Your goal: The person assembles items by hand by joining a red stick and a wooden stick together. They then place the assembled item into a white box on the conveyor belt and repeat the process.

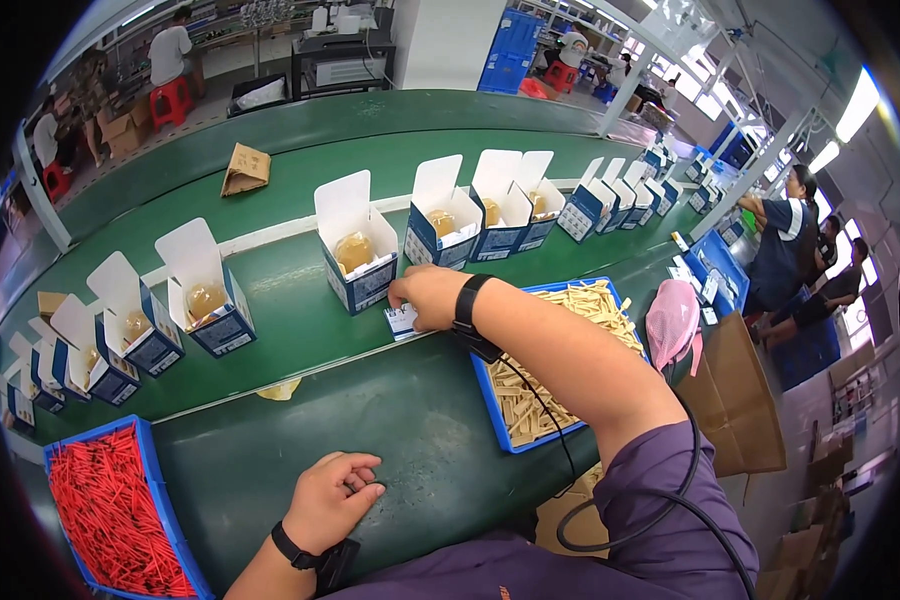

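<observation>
My right hand [432,297] reaches across to the green belt, its fingers bent down over a small white-and-blue card [401,321]. Just beyond the fingertips stands an open blue-and-white box [363,285] with its lid flap up and a round tan item inside. My left hand [332,500] hovers low over the near work surface, fingers loosely curled, thumb apart, nothing visible in it. To its left is a blue tray [152,455] of red stick-like pieces [115,510]. Under my right forearm lies another blue tray [497,400] with pale wooden-looking pieces [540,412].
More open boxes [210,300] line the belt on both sides. A torn brown carton piece [246,170] lies on its far part. A pink mesh bag [673,322] and a cardboard sheet [735,400] are at right. A cable hangs along my right arm. A co-worker [770,240] stands farther right.
</observation>
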